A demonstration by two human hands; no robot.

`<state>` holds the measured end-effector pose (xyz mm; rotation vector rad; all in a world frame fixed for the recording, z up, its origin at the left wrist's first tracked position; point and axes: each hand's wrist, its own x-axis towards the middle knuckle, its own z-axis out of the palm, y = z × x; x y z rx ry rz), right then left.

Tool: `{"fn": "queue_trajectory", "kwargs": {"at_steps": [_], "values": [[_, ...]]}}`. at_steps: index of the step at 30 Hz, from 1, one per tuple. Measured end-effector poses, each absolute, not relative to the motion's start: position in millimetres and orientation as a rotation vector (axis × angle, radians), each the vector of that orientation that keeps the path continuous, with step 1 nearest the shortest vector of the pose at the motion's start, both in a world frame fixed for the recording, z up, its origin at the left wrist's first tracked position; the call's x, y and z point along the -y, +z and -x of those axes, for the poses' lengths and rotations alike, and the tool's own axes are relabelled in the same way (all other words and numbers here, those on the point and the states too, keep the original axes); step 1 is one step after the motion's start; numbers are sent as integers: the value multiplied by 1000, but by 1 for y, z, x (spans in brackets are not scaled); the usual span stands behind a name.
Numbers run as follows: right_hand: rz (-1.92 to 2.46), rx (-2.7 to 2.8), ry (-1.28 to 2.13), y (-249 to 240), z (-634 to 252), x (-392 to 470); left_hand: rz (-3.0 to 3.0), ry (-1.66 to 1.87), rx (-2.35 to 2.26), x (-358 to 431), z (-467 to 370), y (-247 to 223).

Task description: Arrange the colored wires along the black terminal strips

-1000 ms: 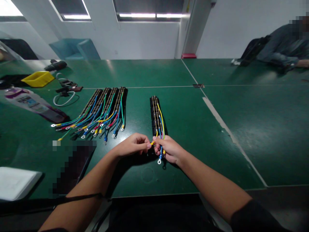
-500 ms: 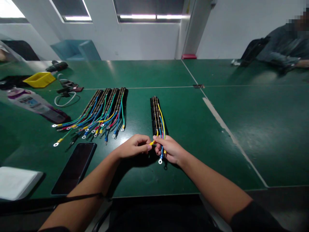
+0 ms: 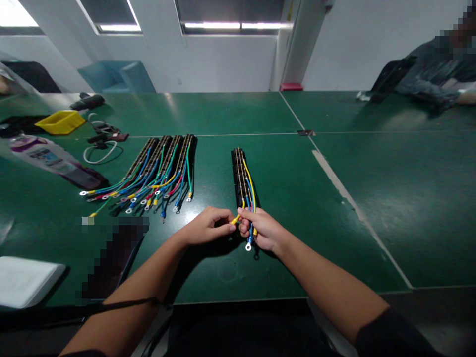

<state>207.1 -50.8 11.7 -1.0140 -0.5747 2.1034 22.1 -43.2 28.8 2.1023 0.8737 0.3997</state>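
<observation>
A black terminal block [image 3: 238, 173] with metal strips lies lengthwise in front of me, with yellow, blue and red wires running from its near part. My right hand [image 3: 263, 229] is closed around the bundle of wires near the block's lower end. Below its fingers a blue wire's ring terminal [image 3: 248, 246] sticks out. My left hand [image 3: 210, 226] pinches the end of a short yellow wire [image 3: 236, 219], its thumb and forefinger on the yellow sleeve; that wire's tip is hidden. The two hands almost touch.
Several similar wired terminal blocks [image 3: 163, 158] lie side by side at left, ring terminals toward me. Around them are a bottle [image 3: 55, 161], a yellow tray [image 3: 61, 122], a white cable [image 3: 100, 159], a pixelated dark phone [image 3: 115, 258] and a white packet [image 3: 29, 280]. Another person [image 3: 435, 74] sits far right.
Both hands stay almost in place, still on the wires. The wire bundle and its blue ring terminal have shifted very slightly right and up.
</observation>
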Motion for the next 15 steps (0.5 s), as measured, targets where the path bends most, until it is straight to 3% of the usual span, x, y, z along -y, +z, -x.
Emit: {"fn": "queue_trajectory", "kwargs": {"at_steps": [15], "values": [[1007,595,2110,11,-208,51,-2174,377,-913,42,-22,25]]}}
